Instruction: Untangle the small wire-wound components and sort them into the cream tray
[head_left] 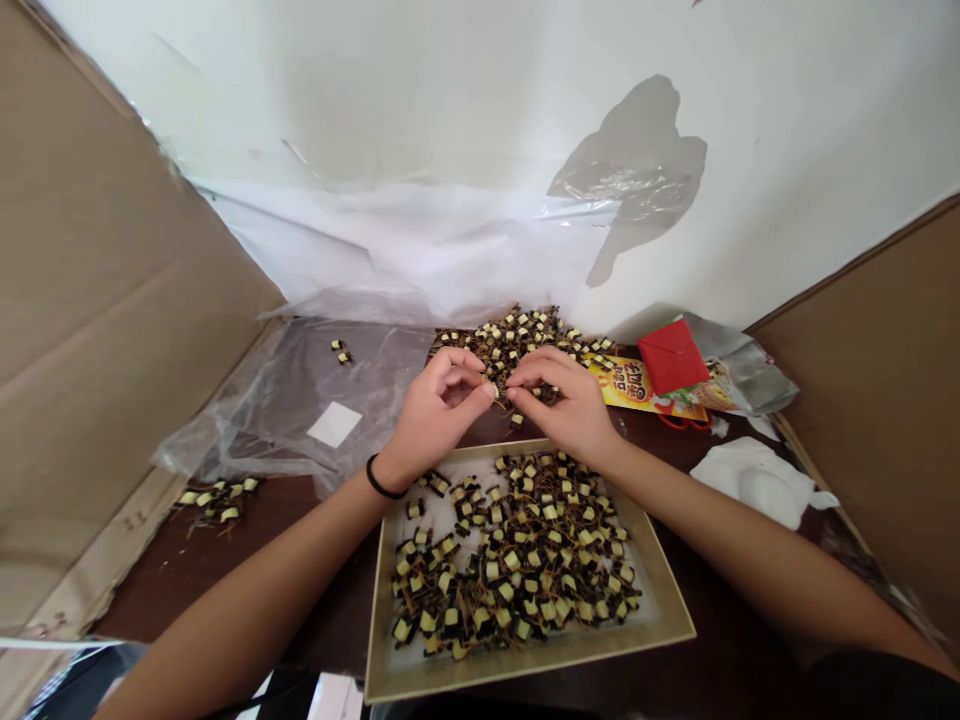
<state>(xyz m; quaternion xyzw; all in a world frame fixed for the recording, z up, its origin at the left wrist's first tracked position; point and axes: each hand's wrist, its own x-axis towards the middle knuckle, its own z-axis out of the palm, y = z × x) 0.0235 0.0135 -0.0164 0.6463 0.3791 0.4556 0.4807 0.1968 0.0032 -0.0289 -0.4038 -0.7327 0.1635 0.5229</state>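
Observation:
My left hand, with a black band at the wrist, is closed in a pinch just beyond the tray. Its fingertips hold a small coil, mostly hidden by the fingers. Facing it, my right hand pinches at the same coil from the other side; which part it grips is too small to tell. Behind the fingers lies a pile of small black coils with yellow tape and thin copper-coloured leads. Below my hands, a shallow beige tray holds many more such coils, heaped mostly to the middle and right.
Plastic sheeting at left bears two coils and a white paper square. Several coils lie near the left cardboard wall. At right are a yellow packet, a red envelope, red-handled scissors and white crumpled material.

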